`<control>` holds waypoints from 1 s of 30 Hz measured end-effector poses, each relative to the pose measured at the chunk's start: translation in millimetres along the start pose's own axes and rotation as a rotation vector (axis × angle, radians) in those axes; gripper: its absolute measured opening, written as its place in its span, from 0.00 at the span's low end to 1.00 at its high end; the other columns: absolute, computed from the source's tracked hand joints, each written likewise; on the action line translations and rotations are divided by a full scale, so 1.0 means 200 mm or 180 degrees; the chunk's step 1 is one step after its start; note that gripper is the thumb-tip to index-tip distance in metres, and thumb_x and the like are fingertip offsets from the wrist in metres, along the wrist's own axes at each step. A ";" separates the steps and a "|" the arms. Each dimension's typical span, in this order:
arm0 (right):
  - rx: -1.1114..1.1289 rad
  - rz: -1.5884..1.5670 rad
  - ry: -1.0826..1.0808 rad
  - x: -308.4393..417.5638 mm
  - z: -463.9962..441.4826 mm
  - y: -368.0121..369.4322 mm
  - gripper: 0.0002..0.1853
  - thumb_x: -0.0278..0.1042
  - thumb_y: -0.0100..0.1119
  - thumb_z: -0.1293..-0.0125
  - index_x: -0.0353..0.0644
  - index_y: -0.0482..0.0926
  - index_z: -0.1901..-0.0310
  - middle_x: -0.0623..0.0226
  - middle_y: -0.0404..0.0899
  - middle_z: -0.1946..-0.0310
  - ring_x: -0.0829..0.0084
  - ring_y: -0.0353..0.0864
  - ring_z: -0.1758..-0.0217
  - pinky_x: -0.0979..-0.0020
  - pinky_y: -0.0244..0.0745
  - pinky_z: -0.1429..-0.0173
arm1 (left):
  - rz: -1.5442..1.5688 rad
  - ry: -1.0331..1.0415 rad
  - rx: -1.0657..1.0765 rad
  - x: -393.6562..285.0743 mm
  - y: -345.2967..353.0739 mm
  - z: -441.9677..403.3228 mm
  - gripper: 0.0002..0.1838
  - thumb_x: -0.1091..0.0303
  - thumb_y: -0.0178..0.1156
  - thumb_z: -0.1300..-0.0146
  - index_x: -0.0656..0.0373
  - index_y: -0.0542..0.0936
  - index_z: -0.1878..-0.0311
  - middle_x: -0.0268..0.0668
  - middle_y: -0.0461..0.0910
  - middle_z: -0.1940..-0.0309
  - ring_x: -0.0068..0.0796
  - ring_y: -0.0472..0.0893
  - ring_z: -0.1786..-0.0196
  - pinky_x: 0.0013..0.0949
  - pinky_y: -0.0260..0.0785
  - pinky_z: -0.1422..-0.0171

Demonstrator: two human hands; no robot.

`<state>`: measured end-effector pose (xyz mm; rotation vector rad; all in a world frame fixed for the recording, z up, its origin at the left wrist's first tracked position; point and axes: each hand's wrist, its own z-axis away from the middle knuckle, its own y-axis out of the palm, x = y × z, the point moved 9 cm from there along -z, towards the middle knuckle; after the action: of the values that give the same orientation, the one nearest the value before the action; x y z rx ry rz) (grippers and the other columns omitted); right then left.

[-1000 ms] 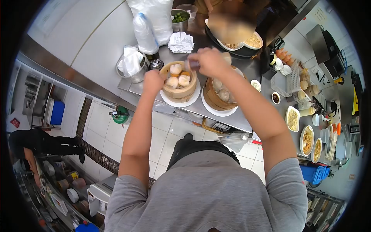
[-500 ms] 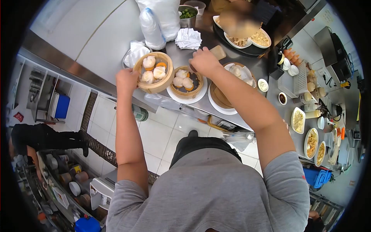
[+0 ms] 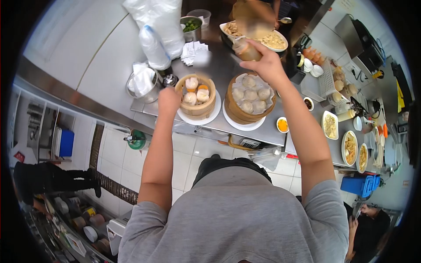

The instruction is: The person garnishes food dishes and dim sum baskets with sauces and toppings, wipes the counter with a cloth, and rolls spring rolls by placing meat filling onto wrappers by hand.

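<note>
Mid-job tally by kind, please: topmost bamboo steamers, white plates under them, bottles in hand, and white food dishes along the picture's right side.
Topmost bamboo steamers: 2
White plates under them: 2
Bottle in the right hand: 1
White food dishes, right side: 3
Total: 8

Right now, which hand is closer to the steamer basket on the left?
Left. The left hand is at the left edge of that steamer basket; the right hand is farther off, beyond it to the right, holding a bottle.
</note>
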<state>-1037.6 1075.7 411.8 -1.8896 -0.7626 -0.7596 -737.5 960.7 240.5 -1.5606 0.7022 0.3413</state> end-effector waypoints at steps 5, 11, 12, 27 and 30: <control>-0.0792 -0.1184 0.0702 -0.15 0.31 -0.46 0.38 0.27 0.75 0.52 0.35 0.69 0.37 0.64 0.81 0.52 0.76 0.79 0.51 0.72 0.73 0.46 | 0.0177 -0.0060 -0.0124 0.01 0.04 0.07 0.21 0.55 0.60 0.41 0.65 0.83 0.58 0.56 0.82 0.69 0.53 0.83 0.62 0.47 0.74 0.55; -0.2358 -0.0526 0.0880 -0.35 0.95 -1.30 0.31 0.29 0.75 0.51 0.36 0.73 0.44 0.66 0.82 0.56 0.76 0.80 0.55 0.73 0.74 0.48 | 0.2815 -0.2115 0.0770 0.45 0.37 0.50 0.48 0.30 0.42 0.34 0.59 0.47 0.25 0.51 0.56 0.30 0.53 0.66 0.34 0.54 0.59 0.32; -0.2478 -0.0442 0.0904 -0.42 1.05 -1.41 0.27 0.29 0.74 0.50 0.36 0.74 0.47 0.66 0.82 0.57 0.76 0.80 0.57 0.73 0.75 0.50 | 0.2940 -0.2472 0.1089 0.41 0.41 0.61 0.50 0.29 0.42 0.36 0.59 0.45 0.25 0.54 0.55 0.30 0.54 0.66 0.34 0.54 0.58 0.32; -0.3072 0.1355 0.1124 -1.69 1.28 -2.07 0.29 0.26 0.66 0.53 0.35 0.73 0.45 0.52 0.78 0.58 0.56 0.79 0.55 0.61 0.74 0.50 | 0.3183 -0.1770 -0.1766 0.02 0.23 0.57 0.30 0.50 0.46 0.29 0.52 0.56 0.29 0.44 0.60 0.32 0.39 0.62 0.31 0.47 0.58 0.32; -0.3092 0.1579 0.0888 -1.64 1.25 -2.02 0.30 0.18 0.65 0.56 0.34 0.71 0.46 0.53 0.76 0.58 0.53 0.78 0.54 0.59 0.74 0.49 | 0.3202 -0.0507 -0.2388 -0.53 -0.08 0.53 0.23 0.60 0.51 0.29 0.58 0.66 0.35 0.43 0.64 0.35 0.37 0.65 0.34 0.39 0.60 0.34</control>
<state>-1503.1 1391.4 278.6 -2.5726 0.3503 -1.1387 -788.5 1088.8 302.4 -1.7101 1.2931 1.6007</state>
